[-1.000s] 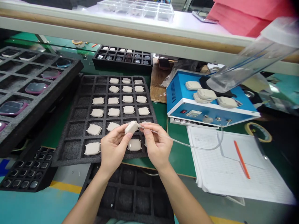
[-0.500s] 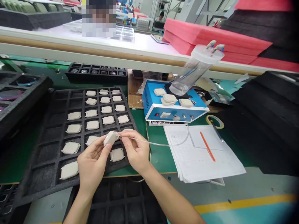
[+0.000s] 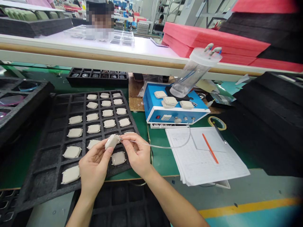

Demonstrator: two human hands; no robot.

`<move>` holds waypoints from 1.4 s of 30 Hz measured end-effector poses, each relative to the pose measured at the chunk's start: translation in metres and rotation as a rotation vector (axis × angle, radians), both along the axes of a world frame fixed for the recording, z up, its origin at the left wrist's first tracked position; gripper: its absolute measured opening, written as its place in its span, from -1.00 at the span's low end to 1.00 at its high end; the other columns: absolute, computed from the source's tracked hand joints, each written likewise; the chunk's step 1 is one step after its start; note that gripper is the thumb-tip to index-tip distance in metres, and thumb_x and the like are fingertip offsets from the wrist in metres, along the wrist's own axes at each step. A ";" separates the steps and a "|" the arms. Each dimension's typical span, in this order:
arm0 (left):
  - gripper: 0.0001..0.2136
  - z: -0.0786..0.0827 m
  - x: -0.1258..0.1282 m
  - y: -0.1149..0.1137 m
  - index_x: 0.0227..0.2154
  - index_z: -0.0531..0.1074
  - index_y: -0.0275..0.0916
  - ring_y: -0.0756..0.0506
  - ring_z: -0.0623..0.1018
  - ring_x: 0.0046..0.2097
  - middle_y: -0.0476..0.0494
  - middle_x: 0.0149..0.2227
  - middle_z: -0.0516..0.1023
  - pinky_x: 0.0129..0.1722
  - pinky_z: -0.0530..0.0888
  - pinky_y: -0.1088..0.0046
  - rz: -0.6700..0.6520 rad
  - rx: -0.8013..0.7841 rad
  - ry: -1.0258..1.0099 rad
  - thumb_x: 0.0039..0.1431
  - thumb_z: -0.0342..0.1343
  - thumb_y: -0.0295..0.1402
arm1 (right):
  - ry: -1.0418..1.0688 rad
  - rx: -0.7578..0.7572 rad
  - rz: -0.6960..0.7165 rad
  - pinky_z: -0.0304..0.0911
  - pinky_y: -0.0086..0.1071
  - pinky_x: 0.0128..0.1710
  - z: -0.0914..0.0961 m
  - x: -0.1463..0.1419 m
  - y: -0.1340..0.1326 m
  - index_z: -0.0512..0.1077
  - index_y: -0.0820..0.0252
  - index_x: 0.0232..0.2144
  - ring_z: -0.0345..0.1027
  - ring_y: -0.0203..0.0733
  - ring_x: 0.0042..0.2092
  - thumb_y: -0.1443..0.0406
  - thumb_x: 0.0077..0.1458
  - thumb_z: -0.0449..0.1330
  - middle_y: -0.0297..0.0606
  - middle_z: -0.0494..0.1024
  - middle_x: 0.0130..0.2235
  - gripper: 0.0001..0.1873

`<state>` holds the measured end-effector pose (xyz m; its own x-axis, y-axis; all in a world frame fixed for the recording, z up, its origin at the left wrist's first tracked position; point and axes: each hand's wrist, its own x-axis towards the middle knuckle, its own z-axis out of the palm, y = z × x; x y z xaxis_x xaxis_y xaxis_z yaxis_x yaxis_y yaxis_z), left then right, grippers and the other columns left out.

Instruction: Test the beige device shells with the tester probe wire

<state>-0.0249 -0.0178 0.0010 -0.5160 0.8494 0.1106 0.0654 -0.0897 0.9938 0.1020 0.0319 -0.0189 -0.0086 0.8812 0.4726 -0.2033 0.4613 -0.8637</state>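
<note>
Pinched between the thumb and fingers of my left hand [image 3: 96, 164] is a beige watch case [image 3: 112, 141], tilted above the foam tray. My right hand [image 3: 137, 153] grips the end of a thin clear tube [image 3: 163, 147], its tip against the case's right side; whether it goes into an opening is too small to tell. From there the tube curves to the front of a blue machine [image 3: 151, 105]. Beneath my hands lies a black foam tray [image 3: 48, 154] with several similar cases in its compartments, one of them [image 3: 118, 158] just below the held case.
A tilted clear cylinder [image 3: 184, 78] and several cases [image 3: 169, 101] sit on the machine. To the right are papers [image 3: 220, 170], an orange stick [image 3: 210, 148], a tape roll [image 3: 222, 127] and black foam stacks [image 3: 267, 126]. A raised shelf [image 3: 142, 64] crosses behind; a person sits beyond.
The view has shifted slightly. Both hands keep their places on the watch case and the tube, with hardly any visible movement.
</note>
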 end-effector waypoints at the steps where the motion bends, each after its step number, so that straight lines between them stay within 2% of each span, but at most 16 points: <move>1: -0.61 0.000 0.000 0.000 -0.16 0.65 -0.29 -0.21 0.73 -0.11 -0.24 -0.13 0.74 0.00 0.64 0.37 0.000 -0.003 0.000 -0.03 0.45 -0.19 | 0.000 0.001 -0.001 0.54 -0.28 -0.09 0.000 0.000 0.000 0.60 0.09 -0.20 0.56 -0.16 -0.10 0.35 0.28 0.23 -0.19 0.65 -0.17 -0.87; 25: -0.56 0.004 0.001 0.000 -0.16 0.65 -0.31 -0.28 0.73 -0.10 -0.28 -0.13 0.73 0.03 0.65 0.21 0.004 -0.025 -0.001 -0.07 0.46 -0.13 | 0.016 -0.032 0.014 0.56 -0.26 -0.11 -0.002 -0.001 -0.001 0.60 0.08 -0.21 0.56 -0.14 -0.09 0.32 0.28 0.23 -0.17 0.64 -0.16 -0.88; 34: -0.61 -0.003 -0.001 -0.001 -0.13 0.64 -0.30 -0.25 0.73 -0.08 -0.26 -0.10 0.73 0.05 0.64 0.24 -0.022 -0.010 -0.012 0.01 0.45 -0.19 | -0.009 -0.025 -0.004 0.57 -0.26 -0.10 0.000 0.000 0.000 0.59 0.07 -0.21 0.57 -0.14 -0.09 0.29 0.29 0.23 -0.19 0.65 -0.16 -0.88; 38: -0.59 -0.002 -0.001 -0.001 -0.13 0.63 -0.31 -0.27 0.72 -0.08 -0.29 -0.10 0.72 0.06 0.63 0.19 -0.018 -0.017 -0.013 0.01 0.44 -0.16 | -0.024 -0.023 -0.008 0.57 -0.26 -0.10 0.000 0.001 -0.001 0.59 0.07 -0.21 0.57 -0.14 -0.09 0.29 0.29 0.23 -0.19 0.66 -0.16 -0.88; 42: -0.58 -0.001 0.000 -0.001 -0.12 0.63 -0.32 -0.26 0.72 -0.08 -0.29 -0.09 0.72 0.05 0.64 0.21 -0.020 -0.021 -0.017 0.00 0.44 -0.17 | -0.014 -0.026 -0.007 0.56 -0.27 -0.11 0.001 0.001 -0.001 0.60 0.08 -0.21 0.57 -0.14 -0.09 0.31 0.28 0.23 -0.18 0.65 -0.16 -0.88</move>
